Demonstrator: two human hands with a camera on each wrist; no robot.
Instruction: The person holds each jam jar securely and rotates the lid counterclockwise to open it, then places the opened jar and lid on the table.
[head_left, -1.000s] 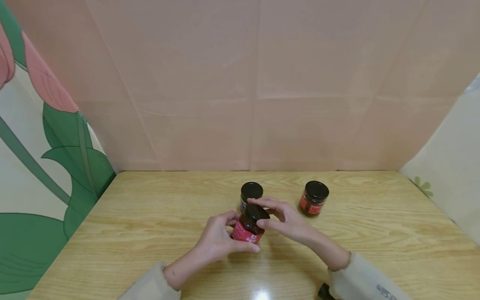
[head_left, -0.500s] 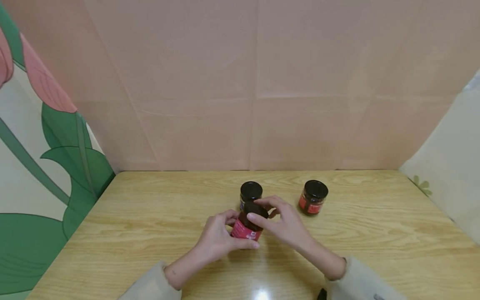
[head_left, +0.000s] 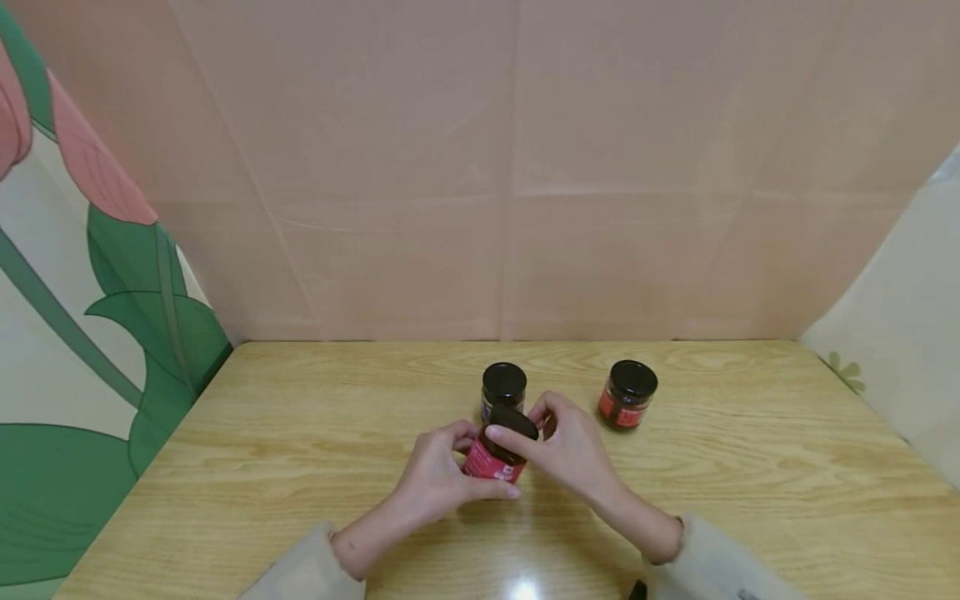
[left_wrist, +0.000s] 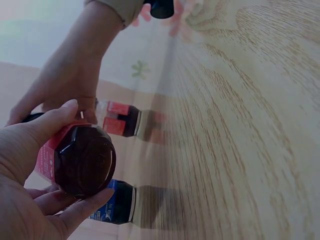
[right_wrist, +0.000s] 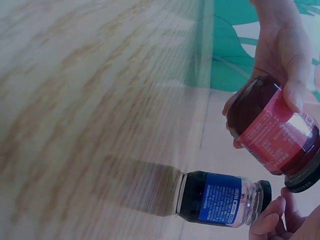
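My left hand (head_left: 435,479) grips a dark glass jar (head_left: 491,462) with a pink-red label, thumb across the near side and fingers behind. The jar leans slightly to the right, its base lifted off the table in the left wrist view, where the dark bottom (left_wrist: 85,160) faces the camera. At its mouth is a black screw lid (head_left: 516,419). My right hand (head_left: 573,450) holds this lid between thumb and curled fingers. In the right wrist view, the lid (right_wrist: 302,180) is at the jar's mouth with right fingertips (right_wrist: 287,197) right by its rim.
Just behind the held jar stands a blue-labelled jar (right_wrist: 215,197) with a black lid (head_left: 504,382). A red-labelled jar (head_left: 628,396), also black-lidded, stands farther right on the wooden table (head_left: 337,400). A pinkish cloth (head_left: 390,208) hangs at the table's back edge.
My right hand has shifted round the lid, its thumb moving leftward across the near side and its fingers curling in at the right. The left hand keeps its grip on the jar.
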